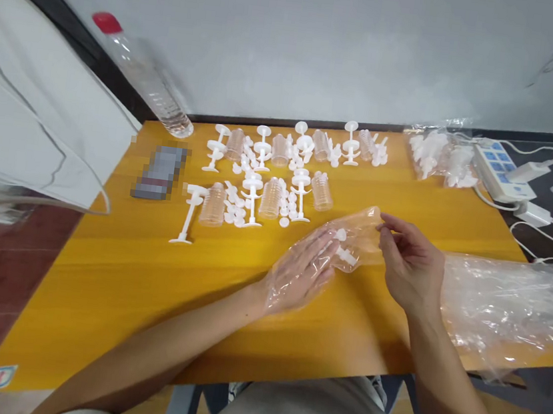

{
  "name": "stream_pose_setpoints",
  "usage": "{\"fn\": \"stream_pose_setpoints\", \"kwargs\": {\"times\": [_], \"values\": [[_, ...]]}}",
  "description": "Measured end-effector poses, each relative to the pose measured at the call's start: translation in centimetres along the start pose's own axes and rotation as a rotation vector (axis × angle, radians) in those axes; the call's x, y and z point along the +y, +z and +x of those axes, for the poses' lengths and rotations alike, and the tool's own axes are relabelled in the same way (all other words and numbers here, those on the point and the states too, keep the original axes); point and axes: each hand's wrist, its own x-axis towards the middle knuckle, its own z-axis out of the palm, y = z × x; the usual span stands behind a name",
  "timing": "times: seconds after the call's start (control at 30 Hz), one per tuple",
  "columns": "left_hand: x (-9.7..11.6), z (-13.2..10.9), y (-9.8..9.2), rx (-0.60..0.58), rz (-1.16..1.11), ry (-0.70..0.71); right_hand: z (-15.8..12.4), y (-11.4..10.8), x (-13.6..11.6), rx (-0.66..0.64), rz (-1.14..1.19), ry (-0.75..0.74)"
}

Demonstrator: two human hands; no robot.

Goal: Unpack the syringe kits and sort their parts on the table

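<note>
Left hand (299,270) inside clear plastic bag (369,226), fingers extended; small white plastic pieces (346,256) at their tips. Right hand (414,261) pinches bag's edge.

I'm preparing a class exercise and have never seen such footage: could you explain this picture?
No machine here: a camera on the person's head looks down at two bare hands. The left hand appears inside a thin, transparent plastic bag with small white plastic pieces; the right hand seems to pinch its end. On the yellow wooden table are white plastic rods with round discs and transparent ribbed plastic cylinders. A red-capped clear plastic bottle stands back left.
</note>
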Motion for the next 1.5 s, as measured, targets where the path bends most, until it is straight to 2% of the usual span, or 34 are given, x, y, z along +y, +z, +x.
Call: {"fn": "stream_pose_setpoints", "kwargs": {"times": [0.2, 0.37, 0.6, 0.77, 0.9, 0.97, 1.07, 1.13, 1.27, 1.5], "values": [[-0.1, 0.7, 0.1, 0.014, -0.057, 0.086, 0.5, 0.0, -0.4, -0.007, -0.016, -0.020], [-0.2, 1.2, 0.5, 0.033, -0.154, 0.131, 0.6, 0.6, 0.0, -0.110, -0.013, 0.015], [-0.2, 1.2, 0.6, 0.032, -0.125, 0.100, 1.0, 1.2, 0.1, -0.082, -0.007, 0.051], [0.1, 0.7, 0.8, 0.107, -0.081, 0.064, 1.3, 1.1, -0.2, -0.066, 0.005, 0.073], [0.0, 1.1, 0.7, 0.017, -0.083, 0.074, 1.1, 1.7, -0.6, -0.112, 0.000, 0.081], [0.0, 1.2, 0.5, 0.032, -0.129, 0.056, 1.1, 1.9, -0.6, -0.117, 0.002, 0.086], [0.2, 0.7, 0.0, 0.093, -0.212, -0.033, 1.5, 1.6, -0.3, -0.089, 0.006, 0.087], [0.4, 0.0, -0.3, 0.086, -0.219, -0.048, 1.9, 1.0, 0.0, -0.053, -0.003, 0.083], [0.5, -0.7, -0.3, 0.065, -0.122, -0.029, 2.3, 0.0, 0.2, -0.035, -0.037, 0.052], [0.1, 0.4, 0.8, 0.097, -0.077, 0.060, 2.5, -0.2, 0.0, -0.076, -0.086, 0.008]]}}
